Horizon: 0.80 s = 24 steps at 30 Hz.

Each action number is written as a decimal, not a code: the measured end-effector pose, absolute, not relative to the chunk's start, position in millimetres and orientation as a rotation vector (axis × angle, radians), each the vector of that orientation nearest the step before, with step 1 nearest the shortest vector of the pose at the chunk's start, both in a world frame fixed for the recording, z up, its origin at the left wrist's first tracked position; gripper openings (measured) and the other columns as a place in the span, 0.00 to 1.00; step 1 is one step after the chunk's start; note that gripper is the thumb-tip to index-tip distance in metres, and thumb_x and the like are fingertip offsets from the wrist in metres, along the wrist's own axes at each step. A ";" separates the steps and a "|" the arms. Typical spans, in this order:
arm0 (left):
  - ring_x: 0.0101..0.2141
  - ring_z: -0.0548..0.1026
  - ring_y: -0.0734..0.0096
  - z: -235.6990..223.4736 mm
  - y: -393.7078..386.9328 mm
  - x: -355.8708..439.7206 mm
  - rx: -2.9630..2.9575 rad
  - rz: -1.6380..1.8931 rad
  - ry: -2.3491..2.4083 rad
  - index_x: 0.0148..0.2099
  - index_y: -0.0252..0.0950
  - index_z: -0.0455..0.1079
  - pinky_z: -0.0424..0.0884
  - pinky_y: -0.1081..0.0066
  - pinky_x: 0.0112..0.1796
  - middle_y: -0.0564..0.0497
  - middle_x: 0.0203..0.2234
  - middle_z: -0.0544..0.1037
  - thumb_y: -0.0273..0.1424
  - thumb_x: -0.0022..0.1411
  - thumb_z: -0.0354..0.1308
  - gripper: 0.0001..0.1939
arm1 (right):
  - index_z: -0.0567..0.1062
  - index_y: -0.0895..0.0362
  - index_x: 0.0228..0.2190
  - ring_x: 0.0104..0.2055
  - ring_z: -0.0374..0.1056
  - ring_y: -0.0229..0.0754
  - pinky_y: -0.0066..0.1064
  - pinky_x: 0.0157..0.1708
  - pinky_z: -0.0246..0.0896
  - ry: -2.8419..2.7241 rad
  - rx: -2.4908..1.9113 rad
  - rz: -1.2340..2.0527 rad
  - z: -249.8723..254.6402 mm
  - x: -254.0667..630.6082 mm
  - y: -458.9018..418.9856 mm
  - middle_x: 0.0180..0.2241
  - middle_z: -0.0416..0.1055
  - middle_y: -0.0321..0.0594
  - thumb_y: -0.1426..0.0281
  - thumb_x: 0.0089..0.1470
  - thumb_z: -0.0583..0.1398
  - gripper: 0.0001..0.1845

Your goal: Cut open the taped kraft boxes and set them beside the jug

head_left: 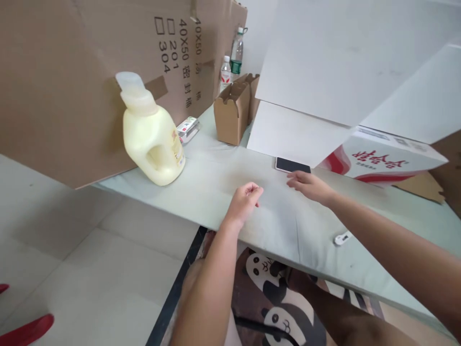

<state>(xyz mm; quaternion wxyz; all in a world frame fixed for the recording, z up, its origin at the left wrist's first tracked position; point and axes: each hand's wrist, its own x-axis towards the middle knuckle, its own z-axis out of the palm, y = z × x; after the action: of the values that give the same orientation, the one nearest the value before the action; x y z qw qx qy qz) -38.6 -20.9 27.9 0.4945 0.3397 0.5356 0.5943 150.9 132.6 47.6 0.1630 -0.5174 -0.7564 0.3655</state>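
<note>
My left hand [245,201] hovers over the front part of the cloth-covered table [216,192], its fingers curled in against the thumb. Whether anything small is inside that hand, I cannot make out. To its right, my right hand [308,186] is open, with loosely stretched fingers pointing left and nothing seen in them. Just beyond the right fingertips lies a dark-screened phone [292,165], flat under the edge of a large white board [317,62]. A white digital thermometer-like stick [342,238] rests near the right forearm, which partly covers it.
A pale yellow detergent jug [154,139] stands at the left before a big cardboard box [90,86]. Behind are a wrapped pack [188,129], small brown cartons [232,115] and two bottles [236,52]. A red-and-white box [382,156] sits at the right.
</note>
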 end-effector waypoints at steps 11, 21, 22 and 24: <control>0.25 0.64 0.71 20.5 -20.5 -47.8 0.685 1.399 1.388 0.24 0.39 0.63 0.58 0.67 0.31 0.56 0.18 0.65 0.33 0.57 0.56 0.10 | 0.76 0.58 0.46 0.55 0.72 0.57 0.54 0.58 0.64 -2.605 -0.942 0.305 93.4 -95.2 161.5 0.71 0.44 0.49 0.75 0.54 0.61 0.17; 0.25 0.64 0.71 12.8 -16.5 -58.9 0.579 1.576 1.329 0.27 0.39 0.63 0.61 0.68 0.32 0.56 0.19 0.63 0.32 0.59 0.55 0.08 | 0.78 0.71 0.30 0.62 0.66 0.54 0.42 0.60 0.58 -2.526 -0.994 0.289 112.2 -96.6 185.1 0.54 0.70 0.47 0.71 0.61 0.48 0.23; 0.26 0.65 0.71 12.3 -17.0 -60.7 0.530 1.654 1.339 0.30 0.39 0.63 0.62 0.69 0.33 0.56 0.20 0.63 0.32 0.59 0.54 0.06 | 0.78 0.67 0.30 0.59 0.69 0.53 0.43 0.60 0.60 -2.509 -0.957 0.285 111.4 -83.1 175.2 0.52 0.73 0.47 0.73 0.59 0.52 0.17; 0.30 0.67 0.70 11.0 -19.5 -66.3 0.401 1.858 1.450 0.35 0.40 0.61 0.64 0.69 0.36 0.54 0.25 0.64 0.33 0.61 0.52 0.03 | 0.78 0.60 0.28 0.52 0.74 0.52 0.47 0.58 0.66 -2.461 -0.891 0.277 111.2 -44.6 148.5 0.48 0.75 0.47 0.75 0.55 0.58 0.08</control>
<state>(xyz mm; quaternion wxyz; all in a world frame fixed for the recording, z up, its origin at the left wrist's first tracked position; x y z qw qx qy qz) -66.3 -19.5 11.0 0.3665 0.1561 0.5642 0.7232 -44.6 148.5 111.2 0.2519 -0.3277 -0.9049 0.1018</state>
